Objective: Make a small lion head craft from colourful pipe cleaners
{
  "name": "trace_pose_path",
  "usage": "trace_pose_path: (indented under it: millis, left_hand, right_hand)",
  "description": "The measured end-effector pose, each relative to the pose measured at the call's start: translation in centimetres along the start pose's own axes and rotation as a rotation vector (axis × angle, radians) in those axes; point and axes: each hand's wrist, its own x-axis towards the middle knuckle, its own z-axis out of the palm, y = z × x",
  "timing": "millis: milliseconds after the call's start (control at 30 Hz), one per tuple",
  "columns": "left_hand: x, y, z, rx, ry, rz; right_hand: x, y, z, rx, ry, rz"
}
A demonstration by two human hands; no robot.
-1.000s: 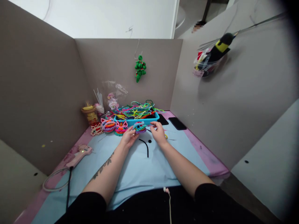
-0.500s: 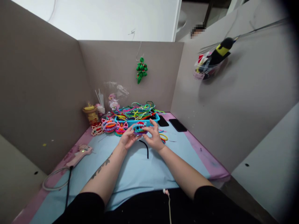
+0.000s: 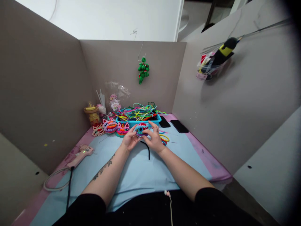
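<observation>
A small pipe-cleaner figure [image 3: 141, 128] in light blue, red and purple is held up between my two hands, just in front of the blue tray. My left hand [image 3: 131, 139] supports it from the left, fingers curled around its side and underside. From the right, my right hand [image 3: 153, 138] pinches it with thumb and index finger, with another finger raised. A black pipe cleaner [image 3: 148, 150] lies curved on the blue mat below my hands. Close by on the left stands a finished-looking pink and orange horned pipe-cleaner figure [image 3: 122, 129].
Behind my hands is a blue tray [image 3: 138, 123] heaped with coloured pipe cleaners. More figures [image 3: 110, 126] and a brown cup [image 3: 91, 115] stand at left. A pink glue gun [image 3: 81, 156] lies left with its cable. Two dark phones [image 3: 179, 126] lie right. Grey partitions enclose the table.
My right thumb and fingers have closed in slightly on the blue figure, whose front has turned a little. My left hand keeps its hold.
</observation>
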Motion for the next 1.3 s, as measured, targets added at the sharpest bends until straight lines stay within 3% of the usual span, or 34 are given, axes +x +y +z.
trace_pose_path:
  millis: [1300]
  left_hand:
    - [0.26,-1.0,0.3,0.136,0.133,0.106]
  right_hand:
    - [0.12,0.58,0.41,-0.019,0.0,0.034]
